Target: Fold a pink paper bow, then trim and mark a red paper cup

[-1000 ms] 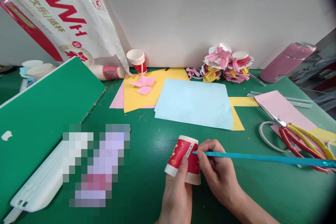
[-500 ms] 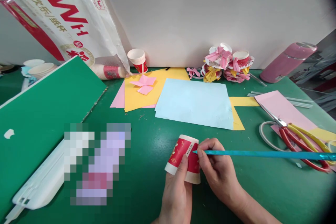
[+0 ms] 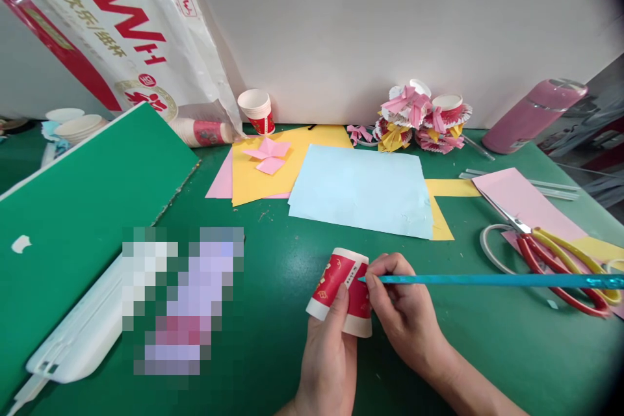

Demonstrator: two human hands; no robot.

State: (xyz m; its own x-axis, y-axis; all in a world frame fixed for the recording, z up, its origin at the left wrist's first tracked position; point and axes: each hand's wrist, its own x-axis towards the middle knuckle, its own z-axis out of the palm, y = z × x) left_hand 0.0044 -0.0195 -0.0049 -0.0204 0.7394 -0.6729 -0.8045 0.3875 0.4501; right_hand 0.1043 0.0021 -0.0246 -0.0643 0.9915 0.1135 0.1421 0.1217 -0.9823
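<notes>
Head view: we hold the paper cup [image 3: 341,289] upside down just above the green table [image 3: 273,312], left hand [image 3: 327,364] wrapped from below with the thumb pressed on the red band, fingers closed around the wall. Our right hand [image 3: 402,318] pinches the near end of the blue strip [image 3: 487,281] against the cup's side, fingertips pressed together on it. To do this step well, we judge that the strip's tip should stay flat on the wall, the cup should be kept from rotating under the thumb, and the long free tail should run level to avoid twisting. The cup is white paper with a red printed band carrying gold and white motifs; its base points up and away from us, its rim toward our wrist. Beyond the cup lies a light blue sheet [image 3: 361,192] over yellow paper [image 3: 258,175]. Right of the cup, the strip's tail crosses the scissors [image 3: 565,263]. Left of the cup sits a green board [image 3: 82,208].
</notes>
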